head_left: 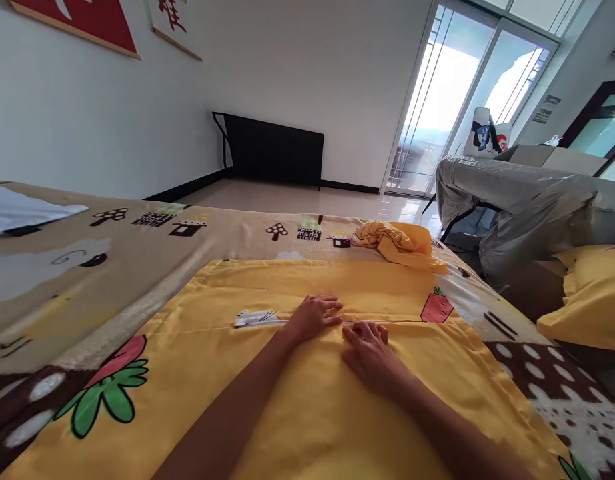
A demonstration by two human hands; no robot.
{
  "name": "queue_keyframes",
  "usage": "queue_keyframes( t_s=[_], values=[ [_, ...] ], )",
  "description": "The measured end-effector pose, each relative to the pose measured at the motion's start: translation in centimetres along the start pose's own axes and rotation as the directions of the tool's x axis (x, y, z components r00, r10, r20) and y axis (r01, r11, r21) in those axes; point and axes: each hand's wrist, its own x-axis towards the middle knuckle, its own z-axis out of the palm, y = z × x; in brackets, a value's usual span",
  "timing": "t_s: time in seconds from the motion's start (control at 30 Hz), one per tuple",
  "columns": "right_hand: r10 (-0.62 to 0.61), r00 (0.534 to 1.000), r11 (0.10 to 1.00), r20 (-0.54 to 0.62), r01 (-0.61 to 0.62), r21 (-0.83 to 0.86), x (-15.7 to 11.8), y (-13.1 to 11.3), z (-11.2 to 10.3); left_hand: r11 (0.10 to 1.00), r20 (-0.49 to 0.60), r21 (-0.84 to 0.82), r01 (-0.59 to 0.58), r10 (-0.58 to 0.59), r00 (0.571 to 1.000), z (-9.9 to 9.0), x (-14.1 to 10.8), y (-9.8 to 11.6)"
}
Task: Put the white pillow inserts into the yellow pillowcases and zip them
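A yellow cloth (297, 413) with strawberry prints lies spread flat in front of me. A seam or opening runs across its upper part, and a white printed patch (257, 319) shows at its left end. My left hand (315, 316) rests on the cloth at this seam, fingers bent and pointing right. Just to its right, my right hand (368, 347) touches the cloth below the seam with curled fingers. The hands are close but apart. Whether either pinches the fabric is too small to tell.
A patterned beige blanket (237, 230) lies under the cloth. Bunched yellow fabric (395, 241) sits beyond it. White cloth (27, 207) lies at the left, a yellow pillow (592, 297) at the right, near plastic-covered furniture (527, 193). A black panel (275, 150) leans by the wall.
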Motion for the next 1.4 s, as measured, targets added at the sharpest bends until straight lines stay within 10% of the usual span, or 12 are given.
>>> queue_keyframes(
  t_s=[1.4],
  values=[
    [-0.059,0.998,0.998,-0.008,0.059,0.028,-0.1,-0.2,-0.4,0.926,-0.124,0.370,-0.072,0.126,0.984,-0.5,-0.4,3.1]
  ],
)
